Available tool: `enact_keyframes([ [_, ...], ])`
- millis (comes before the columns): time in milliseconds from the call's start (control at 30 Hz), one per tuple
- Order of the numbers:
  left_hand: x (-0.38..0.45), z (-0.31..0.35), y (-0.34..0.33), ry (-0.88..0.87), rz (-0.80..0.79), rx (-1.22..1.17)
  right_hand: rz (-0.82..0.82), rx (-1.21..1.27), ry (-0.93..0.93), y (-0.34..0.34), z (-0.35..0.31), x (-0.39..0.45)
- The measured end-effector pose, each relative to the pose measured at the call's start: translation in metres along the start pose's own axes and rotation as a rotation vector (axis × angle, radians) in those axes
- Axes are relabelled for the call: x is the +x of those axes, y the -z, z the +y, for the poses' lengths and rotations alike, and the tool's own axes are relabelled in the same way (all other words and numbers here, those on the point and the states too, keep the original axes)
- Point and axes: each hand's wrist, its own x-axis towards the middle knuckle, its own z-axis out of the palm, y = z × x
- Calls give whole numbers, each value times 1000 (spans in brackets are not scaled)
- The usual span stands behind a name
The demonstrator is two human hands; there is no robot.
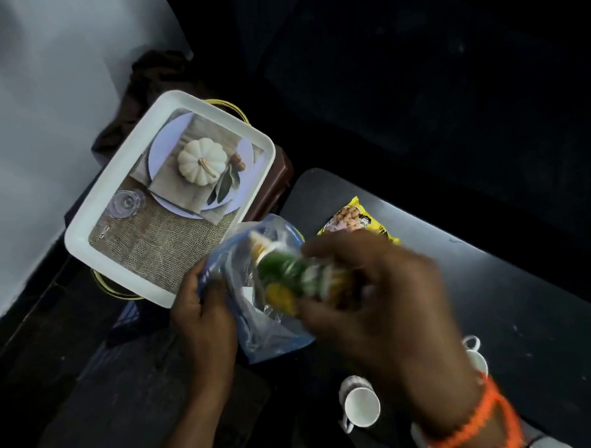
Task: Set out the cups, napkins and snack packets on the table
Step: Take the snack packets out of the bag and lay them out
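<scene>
My left hand (203, 328) grips the edge of a clear blue plastic bag (259, 342) held above the floor beside the table. A green and yellow snack packet (283, 279), blurred by motion, sits in my right hand (376, 295) at the bag's mouth. A yellow snack packet (352, 221) lies on the dark grey table (496, 299) just beyond my right hand. A white cup (360, 407) stands near the table's front edge. Part of a second white cup (475, 354) shows behind my right wrist.
A white tray (92, 227) with a pumpkin picture on its floor rests on a stand with yellow handles, left of the table. A brown cloth (143, 84) lies behind it against the pale wall. The far side is dark.
</scene>
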Motion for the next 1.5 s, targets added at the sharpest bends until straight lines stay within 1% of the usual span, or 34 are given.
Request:
enact_keyframes([
  [67, 4, -4, 4, 19, 14, 20, 183, 128, -78, 30, 25, 3],
  [133, 4, -7, 7, 33, 22, 29, 252, 215, -226, 44, 66, 16],
  [200, 0, -8, 6, 43, 21, 27, 225, 376, -391, 37, 122, 35],
  [300, -7, -6, 0, 52, 5, 38, 78, 644, -629, -2, 200, 57],
  [333, -9, -6, -3, 45, -14, 43, 43, 676, -686, -16, 219, 60],
  [400, -13, -7, -8, 45, -47, 48, 39, 601, -724, -35, 245, 61],
  [500, -14, -8, -13, 35, -68, 46, 84, 279, -670, -36, 251, 58],
  [533, -15, -8, -15, 36, -66, 43, 126, 173, -646, -31, 247, 53],
  [567, -17, -6, -17, 37, -60, 35, 191, 112, -601, -25, 241, 47],
  [600, -18, -4, -19, 45, -56, 21, 251, 100, -539, -21, 233, 40],
  [633, -20, 0, -21, 52, -45, -1, 270, 136, -473, -19, 224, 32],
  [667, -21, 4, -23, 71, -36, -46, 234, 219, -408, -17, 214, 26],
  [700, -22, 8, -26, 92, -27, -111, 145, 345, -350, -18, 203, 19],
  [733, -21, 12, -29, 132, -36, -198, 22, 493, -311, -21, 192, 13],
  [800, -22, 25, -40, 281, -121, -366, -209, 717, -266, -36, 172, 4],
  [833, -21, 32, -46, 352, -184, -399, -275, 777, -251, -46, 163, 3],
  [867, -21, 39, -53, 401, -263, -419, -308, 838, -228, -56, 153, 3],
  [933, -21, 51, -69, 410, -431, -358, -318, 1023, -171, -72, 139, 3],
  [967, -21, 53, -74, 354, -484, -245, -298, 1096, -150, -76, 135, 3],
  [1000, -21, 52, -78, 269, -501, -99, -254, 1128, -146, -78, 132, 3],
  [1067, -21, 49, -78, 16, -481, 227, -112, 1082, -191, -77, 131, 1],
  [1100, -21, 48, -77, -93, -486, 330, -23, 1027, -228, -74, 133, 0],
  [1133, -23, 47, -76, -165, -493, 390, 73, 976, -263, -69, 137, -2],
  [1167, -25, 46, -77, -201, -515, 397, 163, 959, -290, -63, 142, -5],
  [1200, -28, 44, -79, -194, -545, 324, 233, 974, -321, -56, 148, -8],
  [1233, -32, 42, -84, -114, -600, 176, 278, 1024, -353, -48, 154, -11],
  [1267, -41, 42, -90, 28, -699, -23, 311, 1034, -379, -40, 160, -15],
  [1300, -49, 40, -97, 187, -824, -189, 347, 995, -395, -34, 166, -19],
  [1333, -60, 38, -106, 297, -953, -274, 380, 884, -403, -28, 171, -23],
  [1367, -74, 37, -117, 348, -1042, -287, 408, 732, -399, -23, 177, -26],
  [1400, -90, 34, -131, 365, -1052, -258, 430, 552, -378, -17, 181, -31],
  [1433, -106, 29, -147, 355, -1012, -209, 445, 388, -348, -11, 185, -35],
  [1500, -135, 22, -177, 287, -783, -80, 432, 194, -333, 6, 193, -47],
])
